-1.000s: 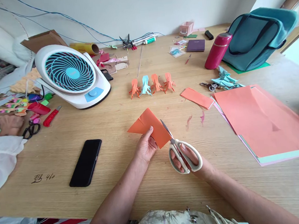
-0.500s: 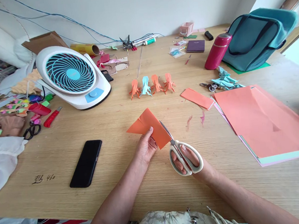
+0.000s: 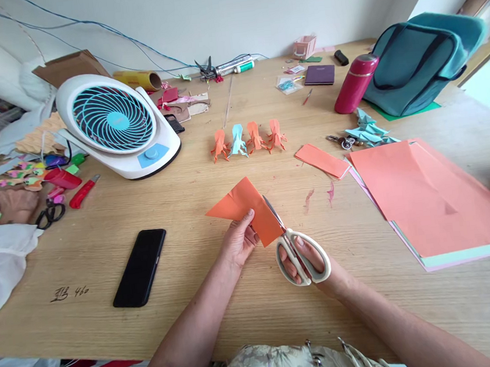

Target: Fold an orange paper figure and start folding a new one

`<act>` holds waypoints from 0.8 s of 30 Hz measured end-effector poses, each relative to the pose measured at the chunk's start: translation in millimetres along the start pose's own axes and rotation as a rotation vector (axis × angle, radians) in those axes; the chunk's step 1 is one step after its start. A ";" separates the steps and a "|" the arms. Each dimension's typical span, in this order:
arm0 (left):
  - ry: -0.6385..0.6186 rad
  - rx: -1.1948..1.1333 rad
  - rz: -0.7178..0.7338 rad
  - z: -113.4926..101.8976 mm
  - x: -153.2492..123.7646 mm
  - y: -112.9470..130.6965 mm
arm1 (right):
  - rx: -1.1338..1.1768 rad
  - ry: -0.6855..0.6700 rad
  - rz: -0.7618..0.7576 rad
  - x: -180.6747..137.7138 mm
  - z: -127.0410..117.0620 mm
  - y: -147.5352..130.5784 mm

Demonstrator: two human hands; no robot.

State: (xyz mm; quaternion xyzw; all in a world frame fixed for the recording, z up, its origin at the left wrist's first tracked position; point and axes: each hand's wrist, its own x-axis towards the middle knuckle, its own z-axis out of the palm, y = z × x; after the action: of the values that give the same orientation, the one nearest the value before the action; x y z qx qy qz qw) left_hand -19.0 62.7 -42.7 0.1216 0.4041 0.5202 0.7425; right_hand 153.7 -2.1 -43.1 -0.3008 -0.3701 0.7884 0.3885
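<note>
My left hand (image 3: 241, 241) pinches a folded piece of orange paper (image 3: 247, 202), thumb on top, just above the table. In my right hand (image 3: 308, 261) is a pair of scissors (image 3: 304, 256) with cream handles, fingers and thumb through the loops. Their blades lie along the right edge of the orange paper, and part of them is hidden by it. Beyond my hands stand several folded paper figures (image 3: 256, 137) in a row, orange ones and one light blue. A small stack of orange paper strips (image 3: 322, 161) lies to their right.
Large orange sheets (image 3: 439, 198) over other colours lie at right, near a pink bottle (image 3: 356, 84) and teal bag (image 3: 416, 66). A black phone (image 3: 140, 268) and a white fan (image 3: 118, 124) are at left. Another person's hand (image 3: 17, 204) is at the far left beside black-handled scissors (image 3: 50, 213).
The scissors' handles have drawn slightly closer together, and the paper has tilted a little. The hold of both hands stays the same.
</note>
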 end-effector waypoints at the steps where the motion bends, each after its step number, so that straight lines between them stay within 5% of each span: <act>1: 0.001 0.003 -0.002 0.1 -0.4 -0.5 | 0.003 0.004 0.001 0.0 0.2 -0.3; 24: -0.011 0.029 0.008 0.2 -0.8 -1.8 | -0.010 0.026 -0.005 2.1 -1.7 4.7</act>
State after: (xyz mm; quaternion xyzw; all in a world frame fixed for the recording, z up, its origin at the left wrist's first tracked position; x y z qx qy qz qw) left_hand -17.7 61.3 -43.3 0.1369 0.4072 0.5166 0.7407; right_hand 152.1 -1.8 -48.3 -0.3121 -0.3697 0.7816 0.3936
